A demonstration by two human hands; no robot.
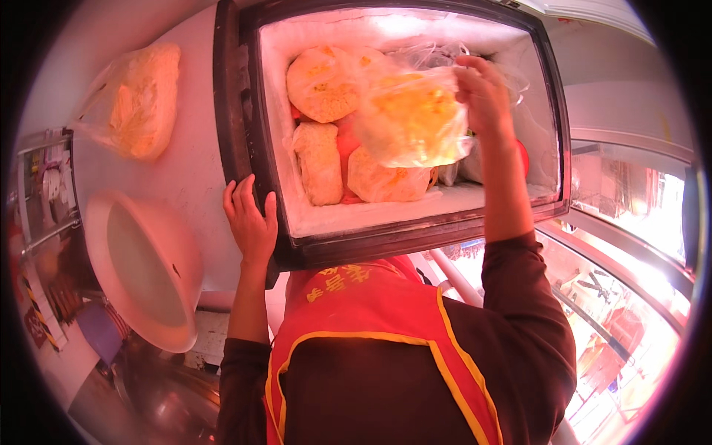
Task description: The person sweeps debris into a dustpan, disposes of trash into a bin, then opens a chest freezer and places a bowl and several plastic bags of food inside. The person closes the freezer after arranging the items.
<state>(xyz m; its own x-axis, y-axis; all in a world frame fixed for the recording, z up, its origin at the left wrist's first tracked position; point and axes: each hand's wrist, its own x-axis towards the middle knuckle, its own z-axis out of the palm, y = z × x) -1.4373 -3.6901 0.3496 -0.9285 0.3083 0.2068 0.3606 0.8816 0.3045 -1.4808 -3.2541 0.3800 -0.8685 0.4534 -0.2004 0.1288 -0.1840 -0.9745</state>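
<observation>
My right hand (486, 96) reaches into an open chest freezer and is closed on the edge of a clear plastic bag (415, 122) with yellowish, lumpy frozen contents. That bag is slightly blurred and hangs over other bags. My left hand (251, 222) lies with fingers spread on the near left corner of the dark freezer rim (256, 141). Under and around the held bag are a round frozen bag (323, 85), an oblong one (319, 163) and another pale bag (386, 179). What the bags contain cannot be made out.
Left of the freezer, another clear bag (144, 100) with yellowish contents lies on a white surface. A large pale basin (148, 271) stands tilted below it. Frost coats the freezer walls (334, 219). Glass panels (615, 289) flank the right side.
</observation>
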